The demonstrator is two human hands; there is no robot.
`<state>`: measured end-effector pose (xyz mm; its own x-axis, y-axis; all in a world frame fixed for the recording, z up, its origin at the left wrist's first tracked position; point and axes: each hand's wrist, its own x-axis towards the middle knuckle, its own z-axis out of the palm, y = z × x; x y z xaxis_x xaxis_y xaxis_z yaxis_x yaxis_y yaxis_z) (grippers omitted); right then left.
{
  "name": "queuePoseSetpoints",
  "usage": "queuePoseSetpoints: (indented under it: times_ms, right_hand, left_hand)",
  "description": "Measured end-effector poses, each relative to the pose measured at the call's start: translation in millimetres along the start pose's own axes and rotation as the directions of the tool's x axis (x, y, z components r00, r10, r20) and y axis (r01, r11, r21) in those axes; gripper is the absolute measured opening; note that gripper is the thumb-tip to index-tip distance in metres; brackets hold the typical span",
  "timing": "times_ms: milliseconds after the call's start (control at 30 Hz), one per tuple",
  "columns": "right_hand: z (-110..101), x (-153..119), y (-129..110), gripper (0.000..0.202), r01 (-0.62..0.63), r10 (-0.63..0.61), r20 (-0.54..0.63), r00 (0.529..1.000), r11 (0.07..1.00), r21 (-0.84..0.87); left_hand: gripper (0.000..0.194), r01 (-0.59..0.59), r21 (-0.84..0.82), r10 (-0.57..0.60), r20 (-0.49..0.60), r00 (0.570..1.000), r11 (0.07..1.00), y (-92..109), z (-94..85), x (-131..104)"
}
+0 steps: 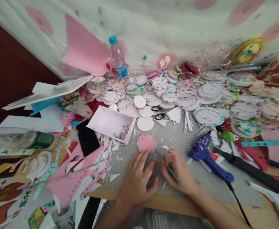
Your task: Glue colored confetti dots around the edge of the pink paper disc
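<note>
A small pink paper disc [146, 143], ringed with pink and blue dots, lies flat on the grey mat [184, 181]. My left hand [139, 178] rests with fingers stretched out, its fingertips on the disc's near edge. Pinched in my right hand [176, 168] is a thin green pen-like tool [173, 173], whose narrow tip reaches the disc's right edge. Just beyond the disc stand a shallow white box [101, 127] holding small pink and blue dots, and plain white paper discs [145, 123]. Black-handled scissors [162, 113] lie past them, partly among paper scraps.
A blue glue gun [210, 157] with a black cable lies to the right. Decorated discs [187, 92] are heaped along the back, near an upright water bottle [118, 58]. Leftward are a phone [87, 137], pink paper scraps [69, 178] and a lying bottle [27, 139].
</note>
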<state>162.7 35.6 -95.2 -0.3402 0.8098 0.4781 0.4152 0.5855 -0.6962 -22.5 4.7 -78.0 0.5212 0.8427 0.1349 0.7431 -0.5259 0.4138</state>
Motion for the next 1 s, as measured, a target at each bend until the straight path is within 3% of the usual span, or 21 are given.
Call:
queuePoseSetpoints:
  times_ms: [500,567,667,800,933,1000]
  right_hand:
    - [-2.2,3.8,-4.0,0.025,0.035,-0.034,0.007,0.999,0.997,-0.065]
    - [-5.1,4.0,-6.3,0.026,0.027,-0.028,-0.031,0.999,0.999,-0.041]
    - [-20.1,5.5,-14.2,0.027,-0.016,0.025,-0.122,0.992,0.997,0.071]
    - [-59.6,20.9,-27.4,0.032,-0.05,0.069,-0.153,0.986,0.991,0.122]
    - [-93.5,65.7,-34.6,0.02,-0.085,0.074,-0.188,0.979,0.995,-0.048]
    - [-97.7,96.5,-33.6,0.012,-0.021,0.019,-0.101,0.995,0.999,-0.024]
  left_hand:
    - [0.053,0.013,-0.024,-0.013,0.013,1.0,1.0,-0.4,0.6,0.6]
    - [0.053,0.01,-0.033,-0.01,0.022,1.0,0.999,-0.1,-0.3,0.6]
    - [0.054,-0.003,-0.052,0.005,0.048,0.999,0.999,0.6,-2.4,0.2]
    - [0.055,0.009,-0.064,-0.003,0.086,0.996,0.998,1.5,-5.0,0.2]
    - [0.057,0.031,-0.077,-0.022,0.121,0.992,0.997,1.6,-6.1,0.5]
    - [0.058,0.036,-0.09,-0.024,0.129,0.991,0.995,1.4,-6.2,-0.2]
